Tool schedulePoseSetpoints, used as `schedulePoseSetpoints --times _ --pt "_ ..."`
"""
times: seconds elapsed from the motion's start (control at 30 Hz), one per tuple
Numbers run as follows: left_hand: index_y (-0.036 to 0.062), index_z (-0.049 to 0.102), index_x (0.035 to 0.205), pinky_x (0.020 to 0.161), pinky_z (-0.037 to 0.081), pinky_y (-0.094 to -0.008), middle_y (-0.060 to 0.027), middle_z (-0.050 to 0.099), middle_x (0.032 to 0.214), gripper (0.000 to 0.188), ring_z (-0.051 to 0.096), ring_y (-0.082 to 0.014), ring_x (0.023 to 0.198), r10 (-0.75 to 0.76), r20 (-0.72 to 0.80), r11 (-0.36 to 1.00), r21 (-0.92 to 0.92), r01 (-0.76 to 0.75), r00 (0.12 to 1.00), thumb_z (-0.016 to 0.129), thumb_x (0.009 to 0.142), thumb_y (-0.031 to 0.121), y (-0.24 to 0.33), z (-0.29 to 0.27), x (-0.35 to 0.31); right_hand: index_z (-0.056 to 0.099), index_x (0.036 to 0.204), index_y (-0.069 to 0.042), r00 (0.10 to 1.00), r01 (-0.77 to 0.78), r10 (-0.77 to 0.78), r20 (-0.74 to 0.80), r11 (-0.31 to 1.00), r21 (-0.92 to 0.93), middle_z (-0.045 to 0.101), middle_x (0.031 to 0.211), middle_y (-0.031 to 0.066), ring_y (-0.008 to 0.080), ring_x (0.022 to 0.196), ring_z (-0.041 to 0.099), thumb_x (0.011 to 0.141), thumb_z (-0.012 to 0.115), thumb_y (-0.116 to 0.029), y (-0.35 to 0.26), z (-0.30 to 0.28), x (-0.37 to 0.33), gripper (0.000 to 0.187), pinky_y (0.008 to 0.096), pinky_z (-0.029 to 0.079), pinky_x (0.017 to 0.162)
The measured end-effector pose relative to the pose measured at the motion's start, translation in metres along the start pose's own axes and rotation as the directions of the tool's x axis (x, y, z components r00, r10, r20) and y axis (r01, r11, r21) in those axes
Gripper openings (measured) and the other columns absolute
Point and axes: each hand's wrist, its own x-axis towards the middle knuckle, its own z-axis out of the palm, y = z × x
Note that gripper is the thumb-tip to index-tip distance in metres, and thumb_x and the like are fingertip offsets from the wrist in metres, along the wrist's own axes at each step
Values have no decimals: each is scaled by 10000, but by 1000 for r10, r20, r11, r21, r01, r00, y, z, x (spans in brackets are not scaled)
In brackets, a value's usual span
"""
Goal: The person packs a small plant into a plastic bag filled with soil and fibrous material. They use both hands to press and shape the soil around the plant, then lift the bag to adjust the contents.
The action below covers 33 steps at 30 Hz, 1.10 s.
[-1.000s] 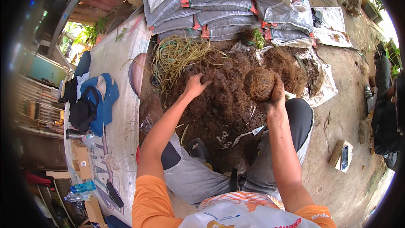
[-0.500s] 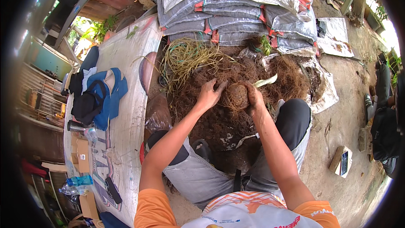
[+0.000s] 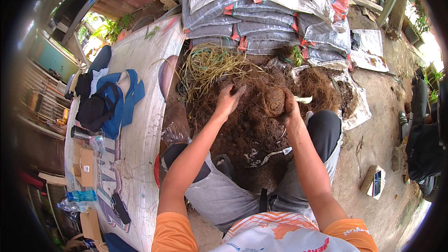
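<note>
My right hand (image 3: 291, 108) is wrapped around the right side of a round ball of brown fibre (image 3: 272, 101), with loose strands sticking out of it. A pale leaf-like strip (image 3: 304, 100) shows just beyond that hand; whether it joins the ball I cannot tell. To the left of the ball, my left hand (image 3: 227, 101) is held with thumb and fingers apart, and no object shows in it. Its fingertips look dark with soil. Below both hands lies a heap of brown coir-like fibre (image 3: 254, 81) mixed with dark soil (image 3: 242, 140).
Yellow-green dried strands (image 3: 205, 72) lie left of the fibre heap. Grey sacks (image 3: 266, 30) are stacked behind it. On the left, a pale board (image 3: 144, 93) carries a blue bag (image 3: 123, 107) and bottles (image 3: 81, 196). A phone (image 3: 377, 183) rests on a block at right.
The fibre ball and my right hand have shifted slightly right, and the ball appears turned. Less of the pale strip shows. My left hand stays apart from the ball, a little farther away.
</note>
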Motion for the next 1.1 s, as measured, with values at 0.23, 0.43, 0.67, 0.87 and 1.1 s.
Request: schedulePoseSetpoints --times 0.23,0.43,0.67,0.87,1.1 --pt "-143 431 1276 688 465 -296 -175 627 900 782 581 -174 760 345 -79 938 66 -341 935 706 822 431 -44 1 23 618 1093 -120 999 -12 17 49 994 -110 672 1004 43 207 863 639 920 515 -301 4 10 6 270 406 520 775" --pt "-118 554 1175 835 488 -369 -232 654 1050 634 638 -232 956 319 -10 937 153 -314 948 698 835 398 9 20 -19 582 1158 -95 1000 -5 3 -15 989 -148 636 1095 81 245 921 637 945 480 -317 4 7 4 324 463 524 802" --pt "-36 582 1159 436 279 -202 35 599 704 427 387 -2 498 110 110 984 -150 -93 988 664 888 284 6 14 -24 589 1146 -63 989 -68 54 137 993 99 632 1115 109 284 982 623 963 408 -342 1 -18 13 380 492 503 878" --pt "-8 426 1331 800 497 -342 -106 561 1177 605 613 -180 855 110 107 938 -341 -67 988 631 895 358 -9 9 -8 592 1135 -48 989 -69 42 140 979 193 635 1115 114 284 1012 615 936 444 -329 -3 -21 21 375 508 486 906" --pt "-11 288 1389 871 508 -403 -192 518 1202 717 609 -280 995 -51 198 791 -590 161 979 628 889 375 -3 7 -8 596 1171 -78 989 -75 49 136 979 191 621 1165 127 299 1052 604 903 468 -383 -1 -18 23 426 526 463 941"
